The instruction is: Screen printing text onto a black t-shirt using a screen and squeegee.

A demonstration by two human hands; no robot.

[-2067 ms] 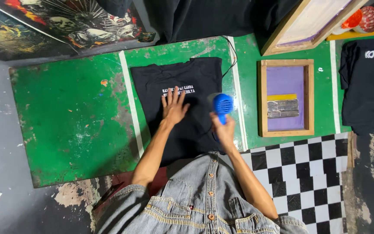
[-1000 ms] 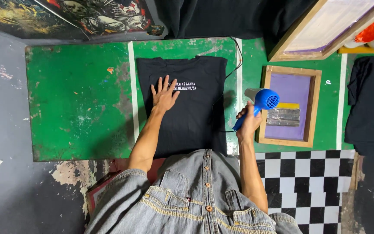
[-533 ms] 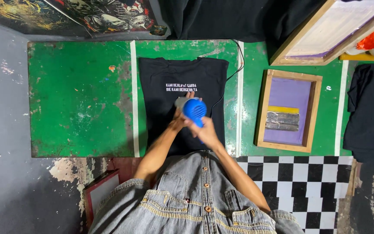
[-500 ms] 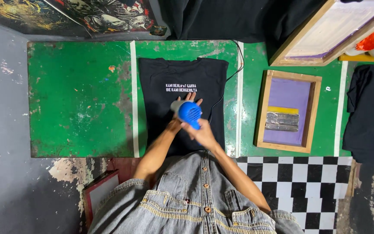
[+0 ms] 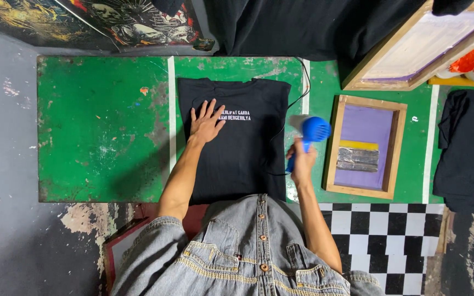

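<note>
Watching from my remote seat, I saw the left hand (image 5: 205,124) lying flat and spread on the black T-shirt (image 5: 237,143), fingers apart, its tips just touching the left end of the white print (image 5: 236,115), gripping nothing. The right hand (image 5: 302,162) was wrapped firmly round the handle of the blue hair dryer (image 5: 309,131), which hung over the shirt's right edge, near the white stripe on the green table (image 5: 100,131). I judged the main risk to be heat: if the nozzle came too close to the print, or dwelt on one spot, the ink could scorch or blister, and the left fingers sat close enough to smear a print not yet dry or to catch the hot air. The dryer's black cord (image 5: 294,93) trailed across the shirt's upper right corner and could drag over the fabric and wrinkle it. The wooden screen frame (image 5: 364,147) with its squeegee (image 5: 357,158) lay just beside the right hand, so a wide swing might knock it. The dryer's barrel ran roughly left to right, rear grille to the right and pale nozzle toward the shirt; the shirt's long axis ran away from me, collar at the far end.
</note>
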